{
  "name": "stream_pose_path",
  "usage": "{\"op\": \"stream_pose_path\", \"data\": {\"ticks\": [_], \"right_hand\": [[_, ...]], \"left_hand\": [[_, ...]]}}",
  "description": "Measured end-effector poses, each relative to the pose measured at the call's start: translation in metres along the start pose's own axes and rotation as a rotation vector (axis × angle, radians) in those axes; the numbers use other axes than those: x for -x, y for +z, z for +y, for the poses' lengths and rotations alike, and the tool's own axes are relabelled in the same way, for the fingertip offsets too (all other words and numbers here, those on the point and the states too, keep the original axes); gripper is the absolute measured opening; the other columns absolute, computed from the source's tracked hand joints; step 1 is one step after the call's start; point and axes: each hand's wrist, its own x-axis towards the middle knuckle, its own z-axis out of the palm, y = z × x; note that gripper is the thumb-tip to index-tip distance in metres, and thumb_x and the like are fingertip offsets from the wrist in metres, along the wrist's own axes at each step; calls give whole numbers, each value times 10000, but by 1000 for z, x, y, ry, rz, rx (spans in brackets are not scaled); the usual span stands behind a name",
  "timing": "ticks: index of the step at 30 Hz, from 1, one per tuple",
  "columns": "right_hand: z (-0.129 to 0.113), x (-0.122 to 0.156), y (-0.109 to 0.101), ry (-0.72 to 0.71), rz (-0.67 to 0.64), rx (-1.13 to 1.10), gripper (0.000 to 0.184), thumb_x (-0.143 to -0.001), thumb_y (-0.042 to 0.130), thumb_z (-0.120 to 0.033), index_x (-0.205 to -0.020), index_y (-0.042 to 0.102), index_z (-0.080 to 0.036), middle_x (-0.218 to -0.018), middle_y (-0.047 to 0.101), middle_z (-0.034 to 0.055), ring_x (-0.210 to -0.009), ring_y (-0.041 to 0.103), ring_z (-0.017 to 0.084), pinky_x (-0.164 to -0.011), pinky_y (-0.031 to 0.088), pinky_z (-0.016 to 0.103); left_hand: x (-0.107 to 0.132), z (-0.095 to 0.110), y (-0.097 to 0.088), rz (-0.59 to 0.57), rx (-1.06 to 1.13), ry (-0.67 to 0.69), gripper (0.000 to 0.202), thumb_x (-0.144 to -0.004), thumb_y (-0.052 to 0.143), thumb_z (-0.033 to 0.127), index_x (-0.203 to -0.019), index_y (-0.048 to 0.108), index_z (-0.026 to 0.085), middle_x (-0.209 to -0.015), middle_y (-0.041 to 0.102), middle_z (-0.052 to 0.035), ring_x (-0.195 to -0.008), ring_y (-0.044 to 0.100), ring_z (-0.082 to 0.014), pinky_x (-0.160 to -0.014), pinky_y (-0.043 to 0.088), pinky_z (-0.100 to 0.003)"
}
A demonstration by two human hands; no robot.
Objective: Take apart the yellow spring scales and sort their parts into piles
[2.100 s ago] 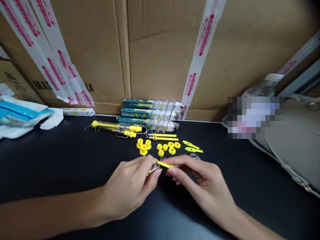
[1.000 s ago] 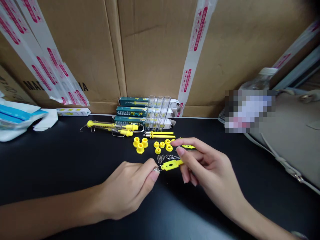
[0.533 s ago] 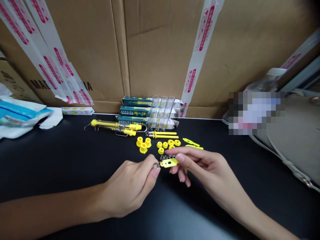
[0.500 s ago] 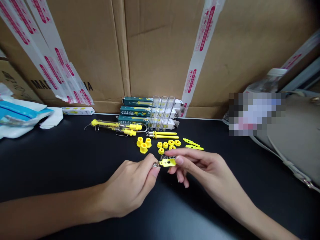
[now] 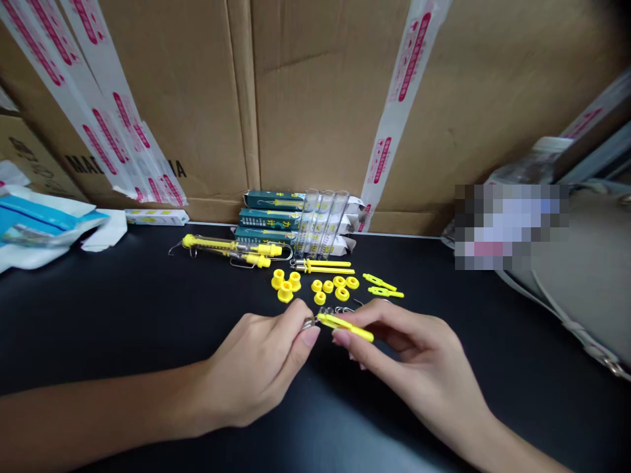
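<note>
My left hand (image 5: pixel 269 368) pinches a small shiny metal spring (image 5: pixel 308 322) between thumb and forefinger, most of it hidden by the fingers. At the spring's end sits the tip of a yellow slotted plastic piece (image 5: pixel 362 332); whether the two are hooked together I cannot tell. The piece's other end slants to the right and down, and my right hand (image 5: pixel 409 348) grips it between thumb and fingers. Just behind the hands lie metal hooks (image 5: pixel 342 309) and small springs (image 5: pixel 323 311), partly covered. Two similar yellow slotted pieces (image 5: pixel 386 292) rest beyond my right hand.
Behind are yellow caps (image 5: pixel 285 292), yellow rings (image 5: pixel 342 293), yellow rods (image 5: pixel 330 270) and assembled spring scales (image 5: pixel 227 247). Clear tubes (image 5: pixel 325 223) lean on green boxes (image 5: pixel 269 217). A bottle (image 5: pixel 537 164) and bag (image 5: pixel 586 263) stand right; blue-white packaging (image 5: pixel 44 220) lies left.
My right hand has turned the yellow slotted piece from face-on to edge-on, its far end now showing and pointing down to the right. My left hand stays nearly still.
</note>
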Motion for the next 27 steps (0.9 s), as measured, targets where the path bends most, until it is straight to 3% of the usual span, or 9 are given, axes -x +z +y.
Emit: {"op": "stream_pose_path", "data": {"ticks": [7,17,24,27], "right_hand": [[1,3,5,7,-64,-13,107,-870,689,-282,-826,680,-185,-695,667,-3,-566,616,113,-536,523,207],[0,9,10,-97,-56,46,122,-904,644,-227,-792,647,-182,-667,665,-9,-547,617,96,-553,516,188],[-5,4,9,285,-142,-290,318,-937,584,-437,-755,596,-177,-618,683,11,-479,566,79,-449,473,158],[-5,1,8,361,-180,-424,361,-934,581,-462,-724,572,-170,-620,684,15,-460,544,64,-435,456,148]], "left_hand": [[-2,0,1,58,-105,-6,154,-1040,260,249,-937,373,231,-608,508,79,-465,553,-144,-458,292,-271],[-1,0,1,-46,-64,-11,292,-1050,175,300,-939,427,204,-678,586,19,-525,598,-174,-510,340,-297],[-1,-2,0,-17,106,-37,309,-1051,189,317,-848,401,219,-601,426,60,-474,457,-133,-503,302,-287],[-2,0,-2,-25,218,-56,318,-1047,196,316,-801,376,225,-596,389,63,-474,405,-123,-505,302,-280]]}}
